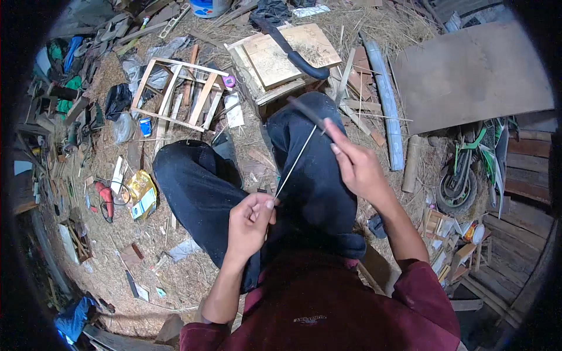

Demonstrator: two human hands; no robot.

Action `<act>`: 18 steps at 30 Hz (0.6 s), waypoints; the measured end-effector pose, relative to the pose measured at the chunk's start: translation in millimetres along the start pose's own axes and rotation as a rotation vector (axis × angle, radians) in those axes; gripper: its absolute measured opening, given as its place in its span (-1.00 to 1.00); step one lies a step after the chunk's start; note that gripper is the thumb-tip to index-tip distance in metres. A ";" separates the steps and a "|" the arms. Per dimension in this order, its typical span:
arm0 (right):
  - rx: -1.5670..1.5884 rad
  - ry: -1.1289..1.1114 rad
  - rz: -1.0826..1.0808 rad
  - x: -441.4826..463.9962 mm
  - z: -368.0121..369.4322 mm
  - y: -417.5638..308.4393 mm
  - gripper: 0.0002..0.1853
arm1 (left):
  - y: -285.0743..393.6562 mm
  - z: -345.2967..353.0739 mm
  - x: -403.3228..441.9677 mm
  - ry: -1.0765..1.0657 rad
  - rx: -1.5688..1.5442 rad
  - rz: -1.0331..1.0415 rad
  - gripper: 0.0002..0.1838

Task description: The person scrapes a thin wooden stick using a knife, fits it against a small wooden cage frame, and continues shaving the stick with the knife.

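Observation:
Between my two hands, over my knees, runs a thin pale stick [297,159]. My left hand [249,223] is closed on its lower end, with thumb and fingers pinched together. Near its upper end, my right hand [354,158] is closed on a long dark tool [305,111], blurred, that looks like a knife. The tool crosses the top of the stick over my right knee. How the fingers lie round its handle is partly hidden.
Ahead stands a wooden block [281,58] with a dark curved-handled tool [295,57] on it. A wooden frame [175,93] lies at the left, a red power tool [105,200] lower left. A large board [474,76] and a green motorbike [468,169] are at the right.

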State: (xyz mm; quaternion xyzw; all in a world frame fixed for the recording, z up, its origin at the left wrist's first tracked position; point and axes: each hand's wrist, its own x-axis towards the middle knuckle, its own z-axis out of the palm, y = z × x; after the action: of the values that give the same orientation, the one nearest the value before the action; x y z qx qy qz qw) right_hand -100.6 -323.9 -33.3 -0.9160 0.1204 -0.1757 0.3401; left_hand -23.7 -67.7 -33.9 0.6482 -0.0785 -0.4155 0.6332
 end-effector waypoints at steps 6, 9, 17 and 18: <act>-0.043 -0.206 -0.095 -1.6 -17.5 -15.1 -0.40 | 32.8 40.7 57.0 -0.094 -0.191 -0.089 -0.82; -0.204 -0.363 -0.002 -6.4 -17.5 -14.9 -0.36 | 22.5 54.4 81.6 -0.076 -0.209 -0.070 -0.79; -0.142 -0.232 -0.020 -1.1 -10.6 3.5 -0.36 | 2.5 29.6 48.1 -0.079 -0.270 -0.194 -0.82; -0.122 -0.230 -0.034 -1.4 -10.2 2.5 -0.36 | 3.9 29.4 49.0 -0.076 -0.254 -0.186 -0.82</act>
State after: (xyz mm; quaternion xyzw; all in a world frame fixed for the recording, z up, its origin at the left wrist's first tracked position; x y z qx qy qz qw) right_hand -106.2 -331.2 -28.1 -0.9510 0.0755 -0.0678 0.2921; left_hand -9.3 -121.4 -47.6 0.5512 0.0113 -0.5031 0.6656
